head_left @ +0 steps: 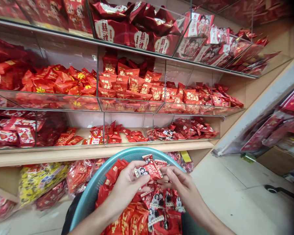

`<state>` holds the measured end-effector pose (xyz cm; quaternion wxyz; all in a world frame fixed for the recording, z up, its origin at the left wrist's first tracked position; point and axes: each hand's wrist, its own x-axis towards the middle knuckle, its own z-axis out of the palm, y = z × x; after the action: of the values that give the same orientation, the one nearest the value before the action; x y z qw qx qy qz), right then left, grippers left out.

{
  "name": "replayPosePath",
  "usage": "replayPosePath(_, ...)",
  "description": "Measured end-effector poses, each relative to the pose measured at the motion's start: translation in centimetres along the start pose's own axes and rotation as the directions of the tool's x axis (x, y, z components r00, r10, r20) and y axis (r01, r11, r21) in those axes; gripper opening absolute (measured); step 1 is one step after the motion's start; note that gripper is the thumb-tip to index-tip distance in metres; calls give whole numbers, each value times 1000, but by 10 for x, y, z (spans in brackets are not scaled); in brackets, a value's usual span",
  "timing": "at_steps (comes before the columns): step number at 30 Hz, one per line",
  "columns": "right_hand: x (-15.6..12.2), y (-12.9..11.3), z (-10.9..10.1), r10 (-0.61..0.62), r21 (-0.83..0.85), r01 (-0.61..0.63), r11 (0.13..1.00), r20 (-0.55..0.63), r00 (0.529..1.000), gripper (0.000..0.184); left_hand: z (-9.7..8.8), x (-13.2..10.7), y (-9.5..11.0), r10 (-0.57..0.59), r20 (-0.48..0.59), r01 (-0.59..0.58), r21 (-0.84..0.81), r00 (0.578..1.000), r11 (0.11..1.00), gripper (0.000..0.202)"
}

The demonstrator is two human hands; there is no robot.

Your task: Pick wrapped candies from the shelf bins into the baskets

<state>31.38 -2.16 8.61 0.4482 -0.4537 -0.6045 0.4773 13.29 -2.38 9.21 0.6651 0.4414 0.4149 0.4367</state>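
Where shelves (112, 156) end, teal basket (90, 187) sits in front

Heap of red packets (134, 218) inside. Left hand (127, 186) pinches one small red-and-white packet (152, 170) between thumb and fingers, just above the heap. Right hand (181, 182) at that packet's right edge, fingers bent; can't tell if it grips, fingertips partly hidden.

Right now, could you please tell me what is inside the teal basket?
The teal basket holds gold-printed red packets toward the left and cartoon-printed packets toward the right. The left hand and right hand block parts; whatever lies deeper is covered.
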Motion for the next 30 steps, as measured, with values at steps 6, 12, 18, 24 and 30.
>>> replayPosePath(6,4,-3,5,78,-25,-77,997,13,997,31,3,1,-9,80,16,-81,131,997,988,48)
replayPosePath(12,-7,-2,-5,40,-101,-37,994,27,999,28,-4,-13,-20,-78,45,71,140,996,988,31)
replayPosePath(18,-31,7,-15,79,-185,-52,981,146,986,26,4,-32,-44,-287,203,238,234,936,943,35)
replayPosePath(24,-35,10,-28,153,-210,-99,973,260,953,28,8,-37,-66,-219,294,134,284,930,949,33)
replayPosePath(30,6,5,-47,122,-280,-65,958,192,974,32,-3,-39,-53,-193,200,153,199,961,968,37)
